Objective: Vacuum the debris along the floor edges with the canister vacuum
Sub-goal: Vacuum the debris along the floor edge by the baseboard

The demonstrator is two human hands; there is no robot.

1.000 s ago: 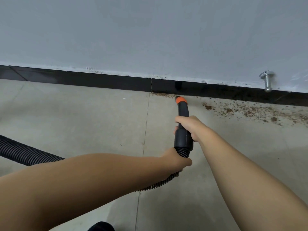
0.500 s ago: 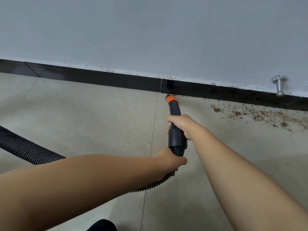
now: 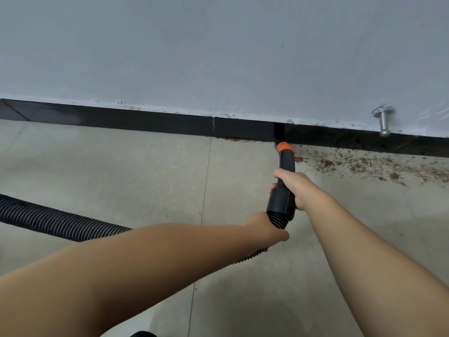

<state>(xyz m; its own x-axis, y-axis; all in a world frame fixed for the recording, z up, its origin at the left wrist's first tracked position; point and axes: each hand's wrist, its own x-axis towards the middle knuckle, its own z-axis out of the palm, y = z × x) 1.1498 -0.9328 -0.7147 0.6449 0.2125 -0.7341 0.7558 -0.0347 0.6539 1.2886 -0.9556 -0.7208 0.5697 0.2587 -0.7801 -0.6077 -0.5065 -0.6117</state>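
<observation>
nozzle (image 3: 284,147) apparently touching baseboard (image 3: 145,122), debris (image 3: 364,166) right, bare floor (image 3: 109,171) left

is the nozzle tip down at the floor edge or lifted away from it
Down at the edge. The orange nozzle tip sits where the floor meets the black baseboard, beside the debris. Actual contact cannot be told.

Right hand (image 3: 295,188) gripping black nozzle (image 3: 283,190), orange tip (image 3: 284,147) at black baseboard (image 3: 145,122). Left hand (image 3: 264,228) holding ribbed hose (image 3: 48,221). Brown debris (image 3: 364,165) right of tip.
</observation>
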